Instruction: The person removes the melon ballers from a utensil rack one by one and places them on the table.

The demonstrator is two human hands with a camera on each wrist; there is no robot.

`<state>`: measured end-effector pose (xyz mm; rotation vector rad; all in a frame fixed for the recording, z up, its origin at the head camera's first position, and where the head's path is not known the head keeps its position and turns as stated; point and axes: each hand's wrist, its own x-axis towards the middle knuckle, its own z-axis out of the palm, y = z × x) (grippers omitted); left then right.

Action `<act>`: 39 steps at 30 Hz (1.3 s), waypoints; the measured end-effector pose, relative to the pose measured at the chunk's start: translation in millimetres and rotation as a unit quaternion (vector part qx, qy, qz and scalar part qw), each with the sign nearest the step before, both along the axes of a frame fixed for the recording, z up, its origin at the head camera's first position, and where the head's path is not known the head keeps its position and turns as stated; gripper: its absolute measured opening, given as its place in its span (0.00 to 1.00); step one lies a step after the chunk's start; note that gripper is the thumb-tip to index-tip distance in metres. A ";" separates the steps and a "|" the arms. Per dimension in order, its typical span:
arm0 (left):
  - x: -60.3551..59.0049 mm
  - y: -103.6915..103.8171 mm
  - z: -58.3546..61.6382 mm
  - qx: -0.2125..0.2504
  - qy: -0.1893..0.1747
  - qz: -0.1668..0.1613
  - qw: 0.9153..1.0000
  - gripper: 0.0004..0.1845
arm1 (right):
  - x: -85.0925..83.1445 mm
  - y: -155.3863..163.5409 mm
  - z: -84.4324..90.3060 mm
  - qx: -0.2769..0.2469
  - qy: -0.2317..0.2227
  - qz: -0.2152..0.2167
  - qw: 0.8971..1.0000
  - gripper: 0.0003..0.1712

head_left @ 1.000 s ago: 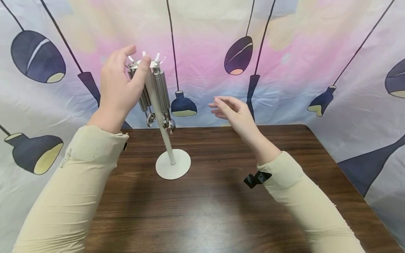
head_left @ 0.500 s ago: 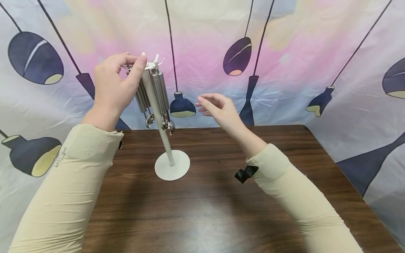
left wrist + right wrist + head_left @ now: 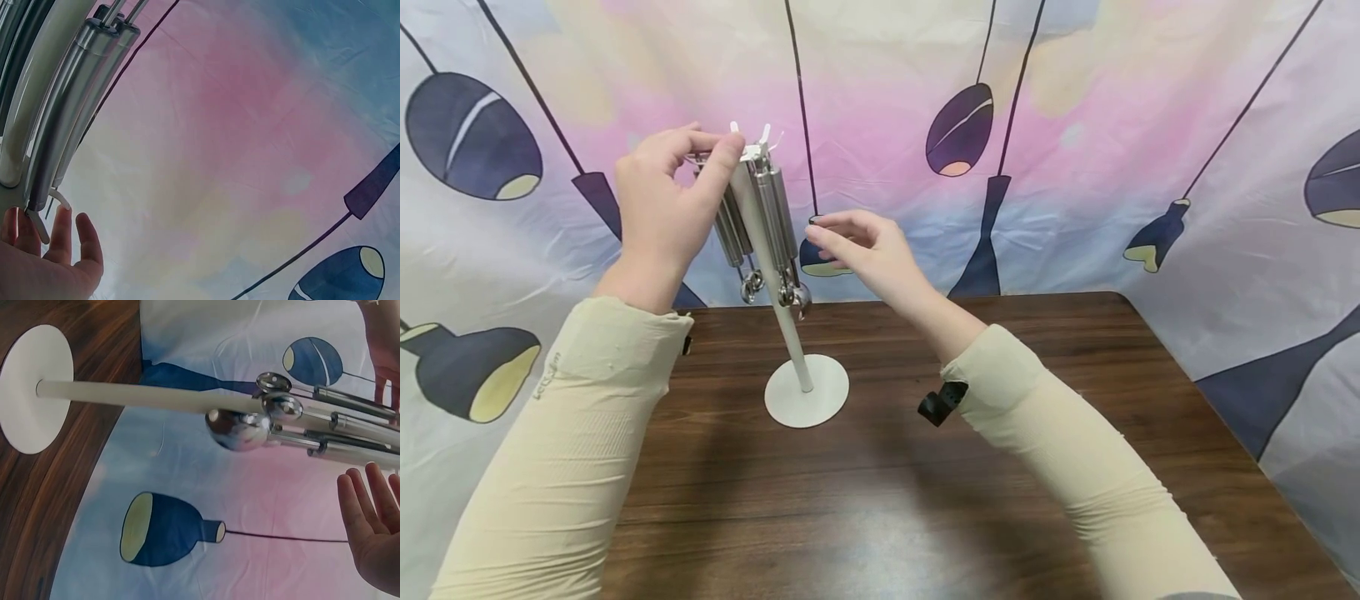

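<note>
A white utensil stand (image 3: 792,337) stands on the table, with several metal utensils (image 3: 780,212) hanging from the hooks round its top. They have thick tubular handles, and shiny rounded ends (image 3: 239,429) hang low beside the pole. My left hand (image 3: 666,196) grips the stand's top, thumb on the near side and fingers behind; in the left wrist view its fingertips (image 3: 60,228) are right at the white hooks (image 3: 39,226). My right hand (image 3: 872,254) holds nothing, its fingers loosely bent just right of the hanging handles. In the right wrist view its fingertips (image 3: 372,487) point toward those handles.
The stand's round white base (image 3: 807,404) rests on the dark wooden table (image 3: 820,500). Behind the table hangs a pastel cloth backdrop (image 3: 880,100) printed with dark lamps. A black wrist camera (image 3: 942,404) sits at my right cuff.
My left hand has come down and closed its thumb and fingers on the stand's top. My right hand has moved left, close to the hanging utensils.
</note>
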<state>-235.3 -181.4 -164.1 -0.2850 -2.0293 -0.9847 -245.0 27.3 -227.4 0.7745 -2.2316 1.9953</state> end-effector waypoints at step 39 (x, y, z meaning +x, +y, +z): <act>-0.1 -5.0 3.2 0.079 -0.164 -0.063 0.981 0.37 | -3.7 -39.8 23.5 0.025 0.043 -0.035 0.998 0.15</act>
